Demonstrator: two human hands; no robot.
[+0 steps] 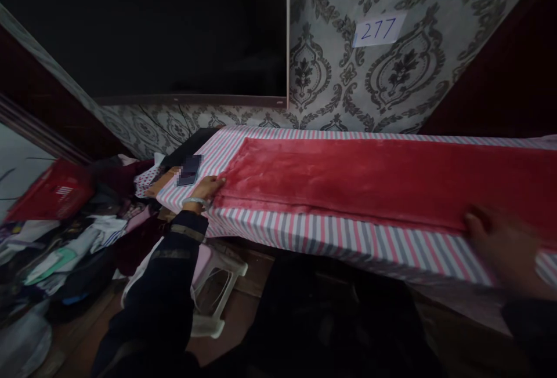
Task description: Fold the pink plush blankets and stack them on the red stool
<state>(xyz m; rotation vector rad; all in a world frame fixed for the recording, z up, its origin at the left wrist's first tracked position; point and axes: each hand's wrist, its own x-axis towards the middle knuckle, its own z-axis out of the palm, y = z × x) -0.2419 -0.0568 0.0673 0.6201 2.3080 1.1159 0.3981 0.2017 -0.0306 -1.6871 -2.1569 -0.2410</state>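
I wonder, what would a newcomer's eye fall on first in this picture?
Most likely the long, bright red cloth lying on the striped cover, with the left hand at its left end and the blurred right hand by its near edge. Next come the large dark screen at upper left and the paper marked 277 to its right. A jumble of clothes fills the lower left.

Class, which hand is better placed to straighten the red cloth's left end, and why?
Left, I'd judge: the left hand is at that end, its fingers against the red cloth, while the right hand is farther right.
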